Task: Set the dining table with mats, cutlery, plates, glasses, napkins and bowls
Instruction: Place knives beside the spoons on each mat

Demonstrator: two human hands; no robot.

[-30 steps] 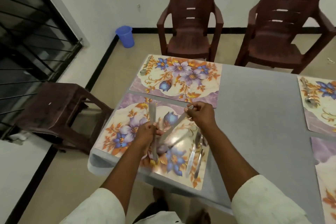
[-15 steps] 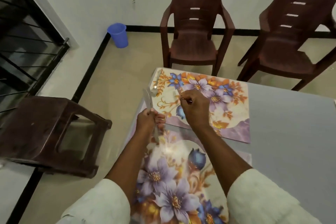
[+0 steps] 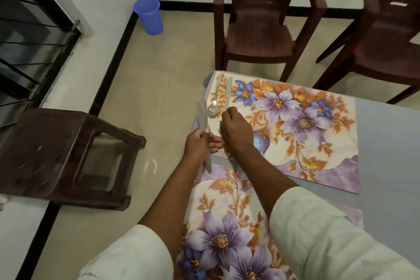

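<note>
Knives (image 3: pixel 203 127): my left hand (image 3: pixel 198 143) gripped a small bunch of them upright by the middle, blades fanned above my fist, one handle hanging below it. Their number was hard to make out.

My right hand (image 3: pixel 236 130), just right of my left, was curled with its fingertips pinched together over the near-left corner of the far mat (image 3: pixel 318 134). What the pinch held was hidden behind my knuckles, though it seemed to be on the end of the knife (image 3: pixel 228 93) that lay along that mat's left edge, running away from my fingers.

Spoon (image 3: pixel 214 102): lay beside that knife on its left, bowl nearest my hand, handle pointing away.

Near mat (image 3: pixel 227 223): floral, under my forearms, cut off at the bottom and partly covered by my pale sleeves (image 3: pixel 329 234).

Table (image 3: pixel 386 143): bare grey top lay right of my right hand. Its corner stood just beyond the spoon; its left edge ran directly under my left hand, which hung partly over the floor.

Brown plastic stool (image 3: pixel 63 150): on the floor left of my left hand, well apart.

Blue tumbler (image 3: pixel 148 16): on the floor by the wall, far beyond my left hand.

Two brown plastic chairs (image 3: pixel 261 25): beyond the table's far edge, the right one (image 3: pixel 386 36) cut off by the frame.
</note>
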